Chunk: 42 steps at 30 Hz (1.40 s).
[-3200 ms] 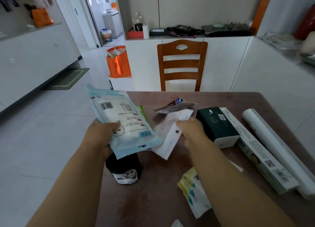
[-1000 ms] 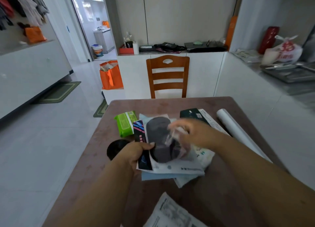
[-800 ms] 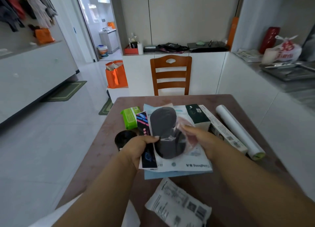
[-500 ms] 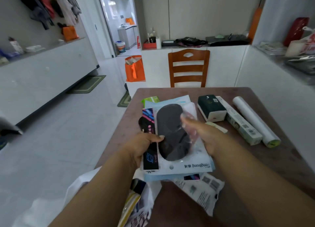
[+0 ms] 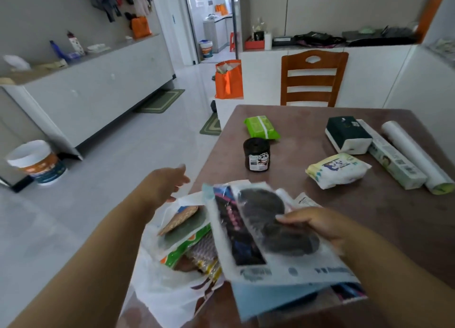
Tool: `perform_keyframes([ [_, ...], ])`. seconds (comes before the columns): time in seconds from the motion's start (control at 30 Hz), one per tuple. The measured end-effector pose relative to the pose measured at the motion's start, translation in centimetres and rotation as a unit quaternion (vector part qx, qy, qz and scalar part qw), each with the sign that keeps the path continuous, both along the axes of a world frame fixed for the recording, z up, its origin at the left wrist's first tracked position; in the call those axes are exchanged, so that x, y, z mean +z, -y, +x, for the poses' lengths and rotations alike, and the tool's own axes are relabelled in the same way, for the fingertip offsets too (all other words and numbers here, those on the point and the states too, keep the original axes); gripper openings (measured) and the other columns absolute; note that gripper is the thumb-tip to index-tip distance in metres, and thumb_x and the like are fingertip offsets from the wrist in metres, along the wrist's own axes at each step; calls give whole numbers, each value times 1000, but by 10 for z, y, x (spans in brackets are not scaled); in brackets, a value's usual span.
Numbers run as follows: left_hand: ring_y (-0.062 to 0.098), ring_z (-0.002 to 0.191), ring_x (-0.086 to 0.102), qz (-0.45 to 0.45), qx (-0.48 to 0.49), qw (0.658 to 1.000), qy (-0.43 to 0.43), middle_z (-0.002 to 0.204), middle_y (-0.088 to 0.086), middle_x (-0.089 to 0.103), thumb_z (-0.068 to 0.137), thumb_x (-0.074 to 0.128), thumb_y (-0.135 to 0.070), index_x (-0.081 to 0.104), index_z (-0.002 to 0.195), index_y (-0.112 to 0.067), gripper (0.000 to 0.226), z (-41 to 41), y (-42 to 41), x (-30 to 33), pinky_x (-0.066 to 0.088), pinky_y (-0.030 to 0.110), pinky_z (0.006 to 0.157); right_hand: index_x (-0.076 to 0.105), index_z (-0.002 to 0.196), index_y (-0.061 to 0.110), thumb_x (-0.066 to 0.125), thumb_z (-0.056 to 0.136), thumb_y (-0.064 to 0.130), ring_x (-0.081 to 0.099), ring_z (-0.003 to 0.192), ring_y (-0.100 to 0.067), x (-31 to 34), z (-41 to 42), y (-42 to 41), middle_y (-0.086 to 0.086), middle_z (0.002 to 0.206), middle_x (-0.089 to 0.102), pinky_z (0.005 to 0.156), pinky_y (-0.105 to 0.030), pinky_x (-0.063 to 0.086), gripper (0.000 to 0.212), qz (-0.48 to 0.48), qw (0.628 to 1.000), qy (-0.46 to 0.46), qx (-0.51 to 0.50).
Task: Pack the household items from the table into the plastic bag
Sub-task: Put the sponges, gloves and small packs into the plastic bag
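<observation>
**Packets held over the open bag**

Our right hand [image 5: 317, 225] grips a stack of flat packets [image 5: 270, 234] just above the white bag [image 5: 170, 290], which hangs at the table [image 5: 369, 204] edge with items inside. Our left hand [image 5: 165, 185] is open beside the bag's rim, holding nothing. Farther on the table stand a black roll [image 5: 256, 154], wipes [image 5: 262, 127] and boxes [image 5: 348, 134].

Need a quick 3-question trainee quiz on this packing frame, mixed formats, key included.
1. True or false: the right hand holds a stack of flat packets.
2. Which lies nearest the chair? A green wipes pack B black roll C white roll
3. Fill in: the left hand is at the rim of the ___.

Key: 1 true; 2 A; 3 plastic bag.
</observation>
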<state>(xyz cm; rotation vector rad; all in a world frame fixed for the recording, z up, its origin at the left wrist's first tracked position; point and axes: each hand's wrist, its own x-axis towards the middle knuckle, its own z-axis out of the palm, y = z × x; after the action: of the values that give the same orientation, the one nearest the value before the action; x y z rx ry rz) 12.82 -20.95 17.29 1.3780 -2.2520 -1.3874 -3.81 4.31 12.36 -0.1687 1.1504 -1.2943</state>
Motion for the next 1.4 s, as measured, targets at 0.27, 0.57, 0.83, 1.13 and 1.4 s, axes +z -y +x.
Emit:
perform_keyframes([
  [0.27, 28, 140, 29, 12, -41, 994, 104, 155, 7, 34, 84, 11, -75, 78, 92, -15, 90, 23, 14, -53, 12, 47, 114, 79, 73, 4, 61, 84, 2, 73, 68, -24, -13, 65, 37, -15, 79, 76, 65, -31, 60, 21, 45, 985, -42, 160],
  [0.57, 30, 132, 37, 64, -6, 998, -17, 148, 15, 41, 87, 13, -72, 77, 82, -18, 83, 28, 33, -38, 10, 45, 114, 65, 81, -1, 58, 86, -2, 67, 45, -22, -23, 50, 72, -12, 57, 71, 44, -28, 56, 8, 97, 990, -107, -6],
  [0.83, 27, 116, 46, 113, -20, 992, -45, 134, 12, 54, 84, 10, -75, 80, 90, -17, 91, 21, 26, -27, 25, 43, 109, 51, 122, 0, 63, 87, 35, 61, 88, -28, -38, 67, 131, -15, 107, 63, 82, -37, 53, 51, 161, 929, -261, -207],
  [1.13, 32, 129, 41, 5, -43, 999, 19, 148, 14, 41, 90, 11, -66, 79, 78, -22, 82, 14, 22, -28, 16, 51, 117, 36, 143, 16, 36, 93, 20, 44, 127, -30, -9, -13, 119, -13, 149, 40, 95, -35, 39, 50, 97, 738, -667, 39],
  [1.4, 27, 106, 53, -43, -106, 993, 41, 135, 14, 56, 92, 12, -62, 75, 103, -14, 79, -15, 13, -35, 30, 46, 106, 65, 116, 9, 41, 84, -4, 52, 117, -32, -4, -15, 142, -11, 129, 60, 98, -39, 41, 41, -49, 546, -773, 319],
])
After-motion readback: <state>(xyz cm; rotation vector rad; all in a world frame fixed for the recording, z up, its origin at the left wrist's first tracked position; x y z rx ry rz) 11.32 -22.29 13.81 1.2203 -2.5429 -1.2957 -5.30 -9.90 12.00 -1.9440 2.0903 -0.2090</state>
